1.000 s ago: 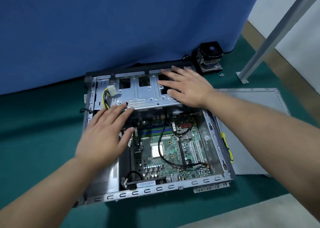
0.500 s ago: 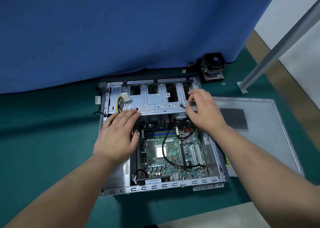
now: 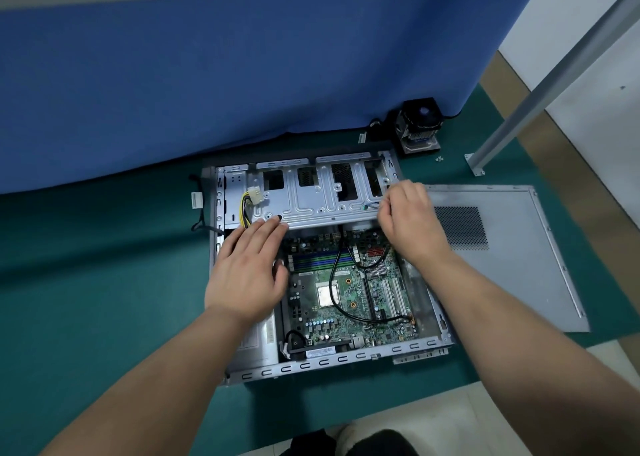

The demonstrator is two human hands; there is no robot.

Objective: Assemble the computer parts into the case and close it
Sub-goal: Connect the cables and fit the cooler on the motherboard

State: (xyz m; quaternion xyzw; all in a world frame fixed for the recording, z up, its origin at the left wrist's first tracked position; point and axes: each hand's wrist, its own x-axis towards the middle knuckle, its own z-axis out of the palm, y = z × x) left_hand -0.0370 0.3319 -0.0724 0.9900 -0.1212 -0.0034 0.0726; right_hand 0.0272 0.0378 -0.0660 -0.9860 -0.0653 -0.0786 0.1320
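Observation:
The open computer case (image 3: 339,360) lies flat on the green floor mat. Its green motherboard (image 3: 346,320) shows inside, with a black cable (image 3: 333,282) looped over it. A silver drive cage (image 3: 311,197) spans the far end. My left hand (image 3: 249,272) lies flat and open on the case's left side, fingertips at the cage's front edge. My right hand (image 3: 408,220) is at the cage's right end, fingers curled and pinched on a thin wire (image 3: 370,207) with a green tip. The grey side panel (image 3: 519,265) lies to the right of the case.
A CPU cooler with fan (image 3: 419,126) stands behind the case at the foot of the blue curtain (image 3: 242,75). Small screws (image 3: 439,159) lie beside it. A slanted metal post (image 3: 540,85) is bolted down at the far right. A white power plug (image 3: 255,197) rests on the cage.
My right hand left the cage top, went to its right end and curled its fingers shut there. My left hand stayed flat. The view pulled back and shifted.

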